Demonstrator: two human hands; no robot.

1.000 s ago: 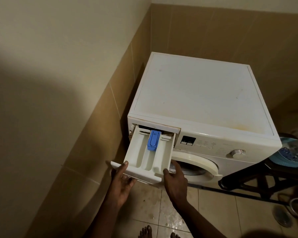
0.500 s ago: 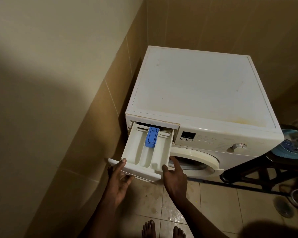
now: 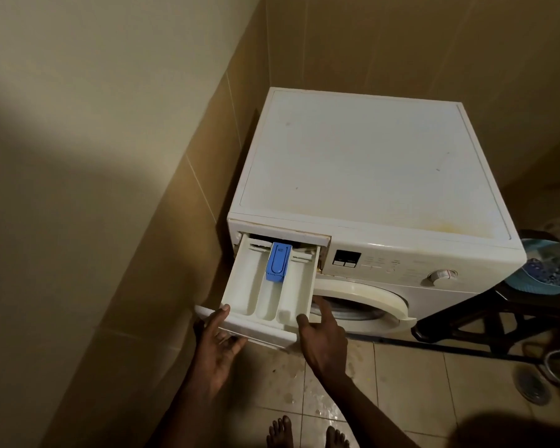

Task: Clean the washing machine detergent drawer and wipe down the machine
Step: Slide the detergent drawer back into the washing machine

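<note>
Since a second ago the drawer (image 3: 272, 286) has come a little further out of its slot, with your hands riding along at its front end. Your left hand (image 3: 215, 347) cups the front left corner from below, palm up, thumb hooked over the rim and fingers tucked under the front panel. Your right hand (image 3: 322, 337) clasps the front right corner, thumb on the rim and fingers along the right side wall. So each grip is closed on the drawer, not spread.

You have it pulled most of the way out but its back end is still in the slot at the upper left of the washing machine (image 3: 362, 176). Its long axis runs from the machine toward you, the front tilted slightly down and to your left. Inside, three troughs run lengthwise, and a blue cap (image 3: 277, 261) sits over the back of the middle one.

To the right of the slot are the small display (image 3: 346, 258) and the dial (image 3: 442, 274), with the round door (image 3: 369, 302) below. Your bare feet (image 3: 307, 431) stand on the wet tiled floor (image 3: 401, 383).
</note>
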